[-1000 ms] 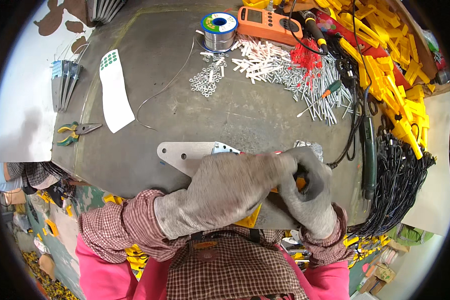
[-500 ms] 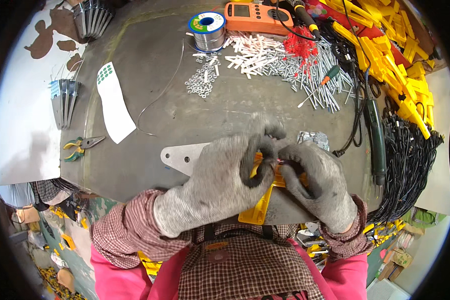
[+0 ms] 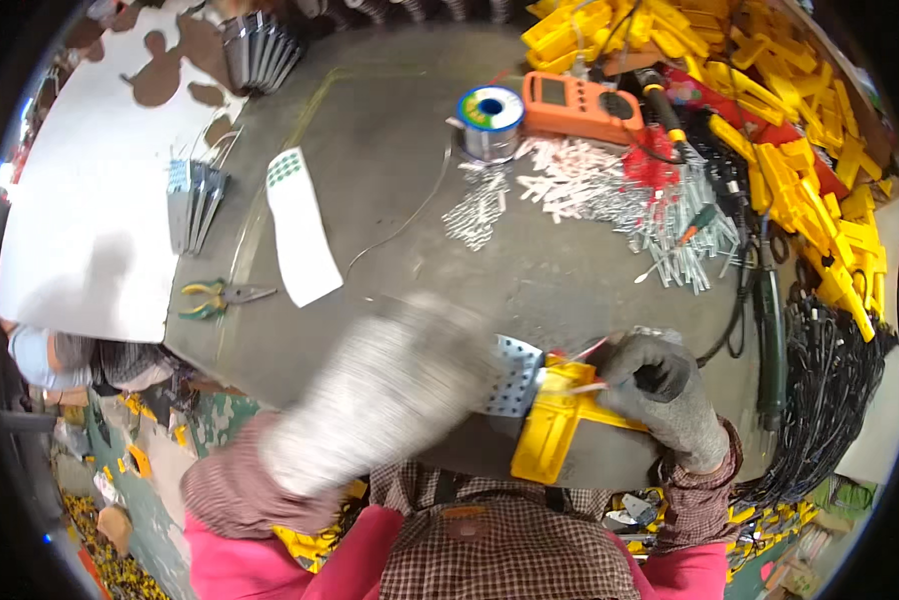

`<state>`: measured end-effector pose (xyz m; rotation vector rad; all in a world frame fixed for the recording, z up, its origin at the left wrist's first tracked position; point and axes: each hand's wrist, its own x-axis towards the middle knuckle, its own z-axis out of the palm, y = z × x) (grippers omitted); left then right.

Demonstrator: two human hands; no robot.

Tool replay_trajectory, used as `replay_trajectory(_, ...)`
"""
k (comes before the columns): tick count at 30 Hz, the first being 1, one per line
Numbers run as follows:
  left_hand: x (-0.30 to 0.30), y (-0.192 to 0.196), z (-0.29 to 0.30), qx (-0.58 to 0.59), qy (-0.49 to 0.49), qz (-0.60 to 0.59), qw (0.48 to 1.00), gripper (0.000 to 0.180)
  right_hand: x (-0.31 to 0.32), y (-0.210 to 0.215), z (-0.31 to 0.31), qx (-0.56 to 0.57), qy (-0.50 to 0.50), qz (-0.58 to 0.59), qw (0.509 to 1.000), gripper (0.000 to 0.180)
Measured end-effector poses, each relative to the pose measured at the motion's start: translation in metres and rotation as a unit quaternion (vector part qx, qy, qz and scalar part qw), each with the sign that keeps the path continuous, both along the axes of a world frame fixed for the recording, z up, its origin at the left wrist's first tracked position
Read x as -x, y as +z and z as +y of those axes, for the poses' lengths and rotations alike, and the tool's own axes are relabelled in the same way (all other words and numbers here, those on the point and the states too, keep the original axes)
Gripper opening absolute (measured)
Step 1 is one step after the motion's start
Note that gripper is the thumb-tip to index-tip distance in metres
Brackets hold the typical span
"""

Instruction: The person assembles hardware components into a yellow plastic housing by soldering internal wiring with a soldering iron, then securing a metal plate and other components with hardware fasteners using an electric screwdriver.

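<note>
My left hand (image 3: 385, 395), in a grey glove, is smeared by motion, and its fingers cannot be made out. It is left of a yellow plastic part (image 3: 548, 430), beside a pale plate with dark dots (image 3: 516, 376) that it partly covers. My right hand (image 3: 660, 385), also gloved, is at the right of the yellow part with its fingers curled closed. Thin red-and-white wires (image 3: 588, 387) run from the top of the yellow part to its fingertips. An arm of the yellow part extends below those fingers.
Pliers (image 3: 225, 296) and a white strip with green dots (image 3: 305, 240) lie to the left. Farther off are a solder spool (image 3: 491, 145), an orange meter (image 3: 580, 107), nuts (image 3: 478, 208) and screws (image 3: 685, 225). A dark-handled soldering iron (image 3: 769, 330) and black cables (image 3: 830, 400) are at right.
My left hand has come away from the yellow part toward the left, uncovering it and the dotted plate. The right hand stays by the part. The whole view has shifted.
</note>
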<state>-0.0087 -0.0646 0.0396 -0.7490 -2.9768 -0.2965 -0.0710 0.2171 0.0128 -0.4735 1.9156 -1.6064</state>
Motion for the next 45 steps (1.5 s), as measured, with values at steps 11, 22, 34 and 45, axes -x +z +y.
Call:
replay_trajectory(11, 0.024, 0.024, 0.007, -0.498, -0.005, -0.132, 0.857, 0.016, 0.206, 0.006, -0.005, -0.250, -0.145, 0.525, 0.801, 0.050)
replay_trajectory(22, 0.041, -0.018, 0.045, -0.465, 0.057, -0.194, 0.862, 0.029, 0.092, 0.023, 0.028, 0.209, -0.421, 0.046, 0.882, 0.032)
replay_trajectory(34, 0.048, -0.038, 0.054, -0.477, 0.038, -0.214, 0.852, 0.038, 0.097, 0.002, 0.008, 0.197, -0.315, -0.007, 0.928, 0.029)
replay_trajectory(45, 0.045, -0.041, 0.056, -0.492, 0.032, -0.199, 0.847, 0.033, 0.097, 0.002, 0.012, 0.166, -0.299, 0.016, 0.940, 0.033)
